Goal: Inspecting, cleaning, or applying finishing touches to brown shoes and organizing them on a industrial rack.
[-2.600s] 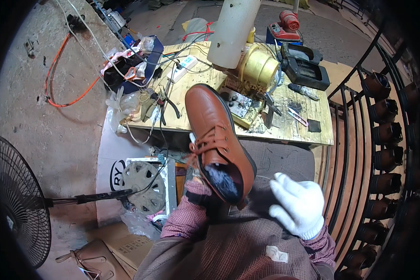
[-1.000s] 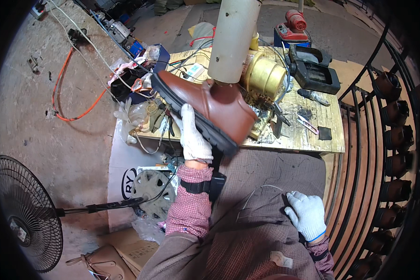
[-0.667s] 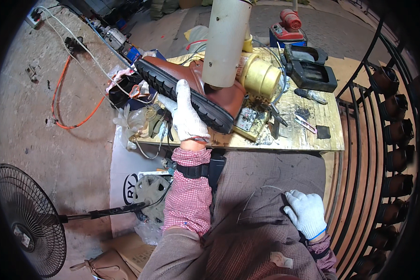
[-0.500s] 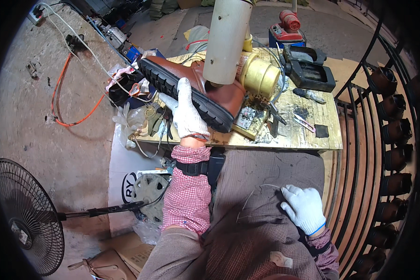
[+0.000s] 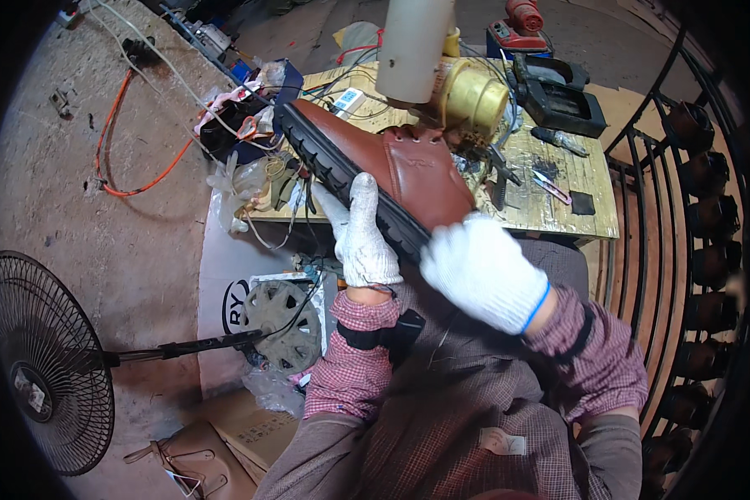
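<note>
A brown leather lace-up boot with a thick black lugged sole lies tilted on its side in front of me, toe pointing to the far left. My white-gloved left hand grips it along the sole, thumb pressed on the tread; the other fingers are partly hidden. At the heel end, my gloved right hand is closed over the boot, with its fingertips against the sole's edge. Just beyond the boot's opening stands a yellow cylindrical machine part, below a pale hanging tube.
On the yellowish bench lie pliers, a box cutter and a black tray-like piece. A rack of dark boots runs along the right. At left stand a black fan and a brown bag.
My right hand has risen from my lap to the boot's heel. My left hand has brought the boot nearer and to the right, away from the hanging tube.
</note>
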A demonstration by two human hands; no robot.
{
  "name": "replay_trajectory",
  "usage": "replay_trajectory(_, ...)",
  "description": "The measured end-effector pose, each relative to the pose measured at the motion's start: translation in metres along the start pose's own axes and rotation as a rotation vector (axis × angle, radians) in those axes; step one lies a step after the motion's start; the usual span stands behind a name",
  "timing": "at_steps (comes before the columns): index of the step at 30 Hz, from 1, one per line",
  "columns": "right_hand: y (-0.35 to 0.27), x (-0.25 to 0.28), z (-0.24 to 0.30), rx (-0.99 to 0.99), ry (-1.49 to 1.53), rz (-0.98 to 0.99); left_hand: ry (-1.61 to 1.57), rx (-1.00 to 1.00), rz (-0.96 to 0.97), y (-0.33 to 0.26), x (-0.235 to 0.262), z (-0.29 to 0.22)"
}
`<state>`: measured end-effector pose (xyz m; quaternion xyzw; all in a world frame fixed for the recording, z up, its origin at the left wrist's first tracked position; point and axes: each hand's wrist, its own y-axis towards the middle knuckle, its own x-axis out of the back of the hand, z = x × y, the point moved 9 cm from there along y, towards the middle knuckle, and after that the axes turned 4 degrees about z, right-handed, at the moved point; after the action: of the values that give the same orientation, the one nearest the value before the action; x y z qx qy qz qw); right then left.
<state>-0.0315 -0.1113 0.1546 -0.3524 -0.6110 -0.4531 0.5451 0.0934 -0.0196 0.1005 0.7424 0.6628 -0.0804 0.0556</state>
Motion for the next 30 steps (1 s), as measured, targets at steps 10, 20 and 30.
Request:
replay_trajectory(10,-0.158,-0.095,-0.01,-0.432,0.39,0.257,-0.359,0.061,-0.178,0.048,0.035,0.019)
replay_trajectory(20,-0.179,-0.088,-0.022,-0.621,0.385,0.271,-0.057,-0.199,-0.089,0.075,-0.039,-0.016)
replay_trajectory(30,-0.064,0.019,-0.038,-0.162,0.284,-0.482,-0.244,0.046,-0.089,0.022,-0.007,0.012)
